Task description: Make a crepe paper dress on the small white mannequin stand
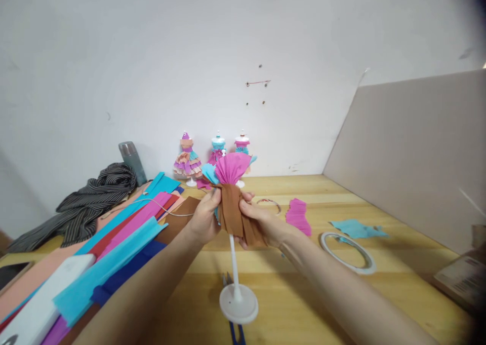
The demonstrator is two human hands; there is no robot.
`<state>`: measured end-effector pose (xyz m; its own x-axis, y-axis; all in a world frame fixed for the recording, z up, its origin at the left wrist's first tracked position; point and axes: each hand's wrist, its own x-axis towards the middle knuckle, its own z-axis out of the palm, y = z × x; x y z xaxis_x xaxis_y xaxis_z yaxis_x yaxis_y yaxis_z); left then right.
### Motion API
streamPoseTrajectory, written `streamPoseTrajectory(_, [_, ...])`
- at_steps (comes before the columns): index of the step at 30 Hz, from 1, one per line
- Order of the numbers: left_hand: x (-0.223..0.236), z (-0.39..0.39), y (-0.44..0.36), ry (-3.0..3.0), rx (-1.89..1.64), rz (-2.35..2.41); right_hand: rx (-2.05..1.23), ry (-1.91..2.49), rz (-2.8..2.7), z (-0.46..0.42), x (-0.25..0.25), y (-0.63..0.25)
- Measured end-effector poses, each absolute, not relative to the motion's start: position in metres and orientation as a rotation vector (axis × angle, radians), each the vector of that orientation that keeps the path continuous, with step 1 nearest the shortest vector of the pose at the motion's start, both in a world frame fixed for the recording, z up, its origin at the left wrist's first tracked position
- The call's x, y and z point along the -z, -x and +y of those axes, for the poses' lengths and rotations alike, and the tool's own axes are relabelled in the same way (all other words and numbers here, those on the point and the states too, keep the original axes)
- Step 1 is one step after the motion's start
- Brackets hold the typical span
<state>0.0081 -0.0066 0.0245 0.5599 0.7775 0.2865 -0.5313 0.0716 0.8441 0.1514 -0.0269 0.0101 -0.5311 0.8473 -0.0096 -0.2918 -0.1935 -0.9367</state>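
Note:
Between both hands stands a small white mannequin stand [234, 264], dressed in crepe paper. Its top is a fanned pink crepe paper piece [233, 166] with light blue paper at the sides. Brown crepe paper [231, 208] wraps the part below. My left hand [207, 216] grips the brown paper and the form from the left, thumb at the waist. From the right, my right hand [260, 218] pinches the brown paper's gathered edge, its lower fingers partly hidden behind it. Blue-handled scissors [237, 332] lie under the stand's round base.
Dressed mini mannequins [187, 157] stand by the wall. Crepe paper sheets [114, 254], a striped cloth [98, 198] and a bottle [132, 160] occupy the left. At right lie a tape roll [349, 254], a pink scrap [298, 216] and a blue scrap [357, 228].

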Motion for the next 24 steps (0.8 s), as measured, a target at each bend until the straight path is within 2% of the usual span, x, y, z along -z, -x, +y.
streamPoseTrajectory(8, [-0.028,0.005,0.0,-1.095,-1.112,0.224,-1.75,0.75,-1.396,-0.026,-0.028,-0.165])
streamPoseTrajectory(13, [-0.034,0.008,0.0,-1.048,-1.192,0.269,-1.601,0.835,-1.185,-0.025,-0.031,-0.162])
streamPoseTrajectory(24, [-0.027,0.006,-0.002,-1.178,-1.14,0.265,-1.73,0.851,-1.163,-0.02,-0.01,-0.141])
